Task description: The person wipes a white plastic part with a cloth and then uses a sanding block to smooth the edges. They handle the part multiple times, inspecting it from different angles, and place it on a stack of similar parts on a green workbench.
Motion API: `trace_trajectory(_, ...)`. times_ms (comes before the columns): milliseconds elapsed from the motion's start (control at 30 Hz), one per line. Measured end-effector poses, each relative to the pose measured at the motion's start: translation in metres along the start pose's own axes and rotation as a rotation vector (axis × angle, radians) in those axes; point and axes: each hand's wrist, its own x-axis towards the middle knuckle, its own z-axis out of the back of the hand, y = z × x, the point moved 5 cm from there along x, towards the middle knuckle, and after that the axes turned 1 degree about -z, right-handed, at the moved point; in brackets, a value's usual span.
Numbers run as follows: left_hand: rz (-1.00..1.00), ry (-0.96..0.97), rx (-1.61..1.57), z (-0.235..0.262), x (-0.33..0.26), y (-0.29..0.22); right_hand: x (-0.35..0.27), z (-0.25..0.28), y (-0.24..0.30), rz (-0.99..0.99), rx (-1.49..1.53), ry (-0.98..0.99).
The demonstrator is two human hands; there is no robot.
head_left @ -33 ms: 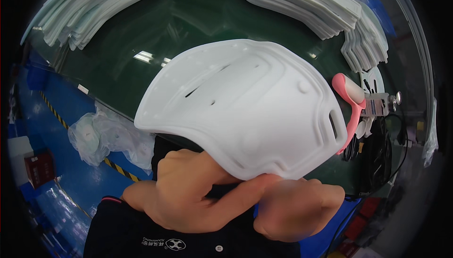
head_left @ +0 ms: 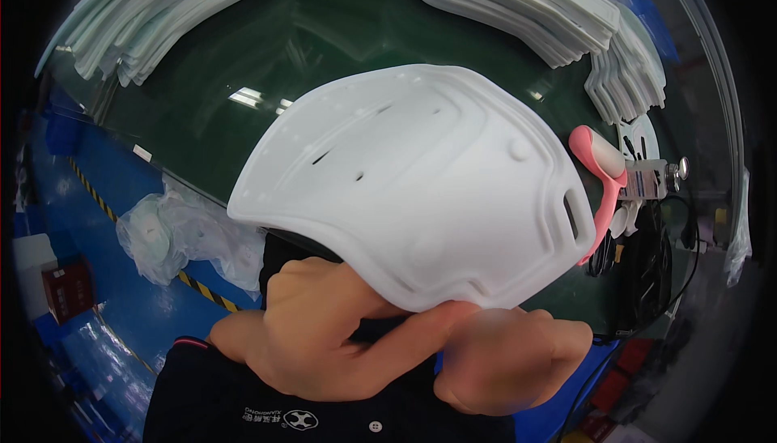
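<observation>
A large white moulded plastic panel [head_left: 421, 200] with a curved outline, narrow slits, small holes and a handle slot is tilted up in front of me. My left hand [head_left: 316, 330] grips its near lower edge; the fingers reach underneath and are hidden, while the thumb stretches right along the rim. Close against the same edge, to the right, my right hand [head_left: 518, 358] is curled closed. A smear covers much of it, so anything between its fingers cannot be made out.
On the dark green tabletop [head_left: 194, 139] stand stacks of white panels, one at the far left [head_left: 178, 14] and another at the far right [head_left: 510, 2]. A pink and white curved part [head_left: 599, 168] lies right, beside a black bag [head_left: 647, 273]. Clear plastic wrapping [head_left: 194, 232] sits lower left.
The panel has tilted very slightly, its left end and slits shifting a little left. Both hands stay almost where they were.
</observation>
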Motion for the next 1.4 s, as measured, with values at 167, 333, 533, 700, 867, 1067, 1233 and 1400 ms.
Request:
trace_trajectory(167, 0.026, -0.049, -0.058, 0.001, 0.0, -0.004, -0.01, -0.002, -0.01, 0.068, 0.319, -0.295)
trace_trajectory(333, 0.047, -0.018, -0.066, 0.0, 0.0, 0.0, -0.002, -0.002, 0.002, -0.023, -0.047, -0.068)
trace_trajectory(533, 0.039, -0.037, -0.061, 0.0, -0.001, -0.003, -0.007, -0.001, -0.006, 0.046, 0.221, -0.242)
trace_trajectory(700, 0.074, -0.027, -0.059, -0.002, 0.0, -0.001, -0.002, -0.003, -0.003, 0.063, 0.011, -0.066)
trace_trajectory(867, -0.019, -0.036, -0.042, -0.001, 0.0, 0.0, -0.002, -0.003, -0.005, 0.03, 0.078, -0.143)
trace_trajectory(1067, 0.04, -0.005, 0.036, -0.001, 0.0, -0.004, -0.002, -0.004, -0.003, 0.023, 0.083, -0.146)
trace_trajectory(1233, -0.018, -0.079, -0.068, -0.003, -0.001, 0.001, 0.002, -0.002, -0.004, 0.02, 0.163, -0.098)
trace_trajectory(1400, 0.066, -0.023, -0.049, -0.003, 0.002, -0.004, -0.005, -0.001, -0.001, -0.006, 0.081, -0.173)
